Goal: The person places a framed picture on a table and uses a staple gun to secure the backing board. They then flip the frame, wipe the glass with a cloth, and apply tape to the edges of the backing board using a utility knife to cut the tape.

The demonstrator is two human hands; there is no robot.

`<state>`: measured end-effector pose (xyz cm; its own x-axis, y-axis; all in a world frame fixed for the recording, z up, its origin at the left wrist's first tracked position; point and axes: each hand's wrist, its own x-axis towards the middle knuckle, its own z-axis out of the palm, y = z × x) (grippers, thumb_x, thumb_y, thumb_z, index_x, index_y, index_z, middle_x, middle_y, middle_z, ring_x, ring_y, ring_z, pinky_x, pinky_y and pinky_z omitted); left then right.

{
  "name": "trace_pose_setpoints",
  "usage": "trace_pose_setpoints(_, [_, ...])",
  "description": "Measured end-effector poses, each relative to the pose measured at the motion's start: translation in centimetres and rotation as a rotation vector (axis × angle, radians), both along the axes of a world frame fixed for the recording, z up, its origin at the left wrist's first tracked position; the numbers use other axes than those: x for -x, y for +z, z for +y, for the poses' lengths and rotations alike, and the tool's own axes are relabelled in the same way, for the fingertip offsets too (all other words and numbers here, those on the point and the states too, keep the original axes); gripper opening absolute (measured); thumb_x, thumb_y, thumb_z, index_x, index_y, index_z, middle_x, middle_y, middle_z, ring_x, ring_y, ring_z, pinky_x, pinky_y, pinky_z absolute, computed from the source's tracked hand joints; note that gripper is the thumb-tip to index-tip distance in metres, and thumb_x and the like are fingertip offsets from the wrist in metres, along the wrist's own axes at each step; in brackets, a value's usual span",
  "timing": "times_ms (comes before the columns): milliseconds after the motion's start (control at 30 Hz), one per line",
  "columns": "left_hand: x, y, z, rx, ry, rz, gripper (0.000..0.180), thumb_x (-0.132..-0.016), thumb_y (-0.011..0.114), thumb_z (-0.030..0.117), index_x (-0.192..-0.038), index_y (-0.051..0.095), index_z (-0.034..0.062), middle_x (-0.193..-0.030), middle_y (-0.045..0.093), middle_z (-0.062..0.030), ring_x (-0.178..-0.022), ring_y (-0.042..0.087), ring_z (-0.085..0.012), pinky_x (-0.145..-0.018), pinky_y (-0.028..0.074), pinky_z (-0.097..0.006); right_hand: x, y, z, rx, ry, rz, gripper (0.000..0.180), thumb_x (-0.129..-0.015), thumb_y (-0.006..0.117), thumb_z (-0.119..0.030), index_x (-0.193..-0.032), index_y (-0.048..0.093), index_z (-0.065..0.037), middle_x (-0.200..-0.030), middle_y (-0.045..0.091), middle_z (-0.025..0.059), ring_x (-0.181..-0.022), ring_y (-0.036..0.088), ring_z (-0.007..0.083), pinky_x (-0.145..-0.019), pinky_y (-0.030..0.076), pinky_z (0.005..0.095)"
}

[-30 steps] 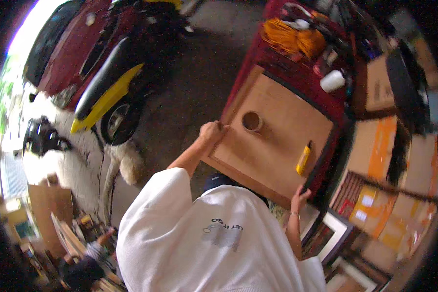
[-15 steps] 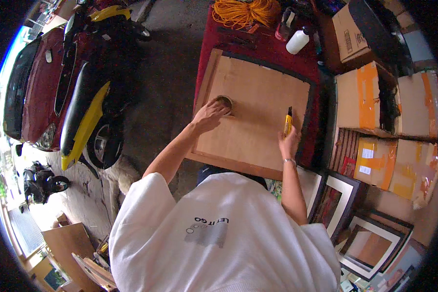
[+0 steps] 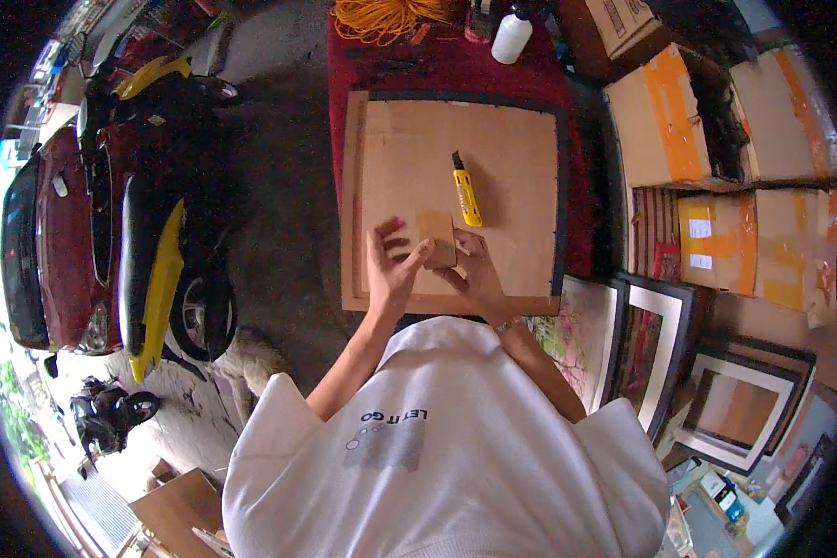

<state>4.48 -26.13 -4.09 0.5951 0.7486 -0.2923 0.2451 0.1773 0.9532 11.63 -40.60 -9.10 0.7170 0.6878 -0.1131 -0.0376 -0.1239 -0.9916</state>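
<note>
A roll of brown packing tape [image 3: 441, 253] is held low over the back of a picture frame [image 3: 516, 186], near its front edge. My right hand [image 3: 479, 276] grips the roll from the right, thumb and fingers on either side of it. My left hand [image 3: 392, 265] is at the roll's left, its fingers spread and slightly blurred, the thumb tip against the roll. Just beyond the hands, a yellow utility knife [image 3: 467, 193] lies on the brown backing board with its dark blade end pointing away. Brown tape strips run along the frame's left and near edges.
The frame rests on a table with a dark red cloth [image 3: 395, 70]. Orange cord [image 3: 386, 19] and a white bottle [image 3: 511, 37] stand at the far end. Cardboard boxes [image 3: 665, 121] and framed pictures [image 3: 656, 344] line the right. A yellow-black motorcycle [image 3: 163, 279] is at left.
My right hand has let go of the utility knife, now lying on the board, and has taken the tape roll. Both hands have come together near the front edge; the view has shifted.
</note>
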Motion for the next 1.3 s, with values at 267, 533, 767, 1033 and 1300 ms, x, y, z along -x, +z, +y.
trace_pose_setpoints(267, [-5.4,4.3,2.6,-0.360,-0.725,0.077,0.020,-0.087,0.079,0.015,-0.103,0.074,0.0043,-0.096,0.077,-0.0080,-0.093,0.073,-0.0222,-0.088,0.054,-0.036,-0.1,2.3,-5.3,0.262,0.029,-0.471,0.038,-0.088,0.077,-0.021,-0.122,0.066,-0.006,-0.141,0.051,0.0176,-0.127,0.049,0.0388,-0.113,0.038,0.0497])
trace_pose_setpoints(533, [-13.8,4.3,-1.4,-0.387,-0.701,0.019,0.017,-0.088,0.076,0.013,-0.098,0.072,-0.0007,-0.090,0.076,-0.0117,-0.080,0.072,-0.0201,-0.075,0.056,-0.033,-1.8,2.6,-8.2,0.231,-0.374,-0.012,0.033,-0.090,0.076,-0.017,-0.118,0.062,-0.004,-0.124,0.060,0.0161,-0.125,0.053,0.0294,-0.115,0.032,0.0465])
trace_pose_setpoints(767, [-27.5,-5.3,-3.0,-0.487,-0.686,0.034,0.017,-0.087,0.077,0.018,-0.093,0.073,0.0026,-0.081,0.070,-0.0088,-0.076,0.068,-0.0156,-0.070,0.053,-0.031,7.1,0.1,-17.6,0.374,-0.752,0.351,0.033,-0.086,0.082,-0.020,-0.099,0.059,0.000,-0.112,0.059,0.0127,-0.099,0.057,0.0226,-0.080,0.046,0.0415])
trace_pose_setpoints(1033, [-42.0,-18.7,-5.9,-0.813,-0.543,0.024,0.028,-0.078,0.081,0.038,-0.088,0.076,0.0120,-0.098,0.073,-0.0085,-0.105,0.066,-0.0282,-0.104,0.040,-0.052,5.5,-2.8,-23.0,0.496,-0.700,0.259,0.037,-0.085,0.083,-0.024,-0.099,0.059,0.001,-0.093,0.058,0.0078,-0.095,0.057,0.0202,-0.077,0.048,0.0372])
trace_pose_setpoints(1300, [-45.3,-21.0,-7.6,-0.732,-0.444,0.081,0.040,-0.077,0.081,0.049,-0.091,0.079,0.0116,-0.087,0.077,-0.0092,-0.088,0.071,-0.0311,-0.104,0.039,-0.047,-0.5,-2.8,-22.5,0.215,-0.825,0.472,0.028,-0.093,0.075,-0.019,-0.107,0.058,-0.001,-0.096,0.064,0.0068,-0.084,0.061,0.0141,-0.078,0.051,0.0307])
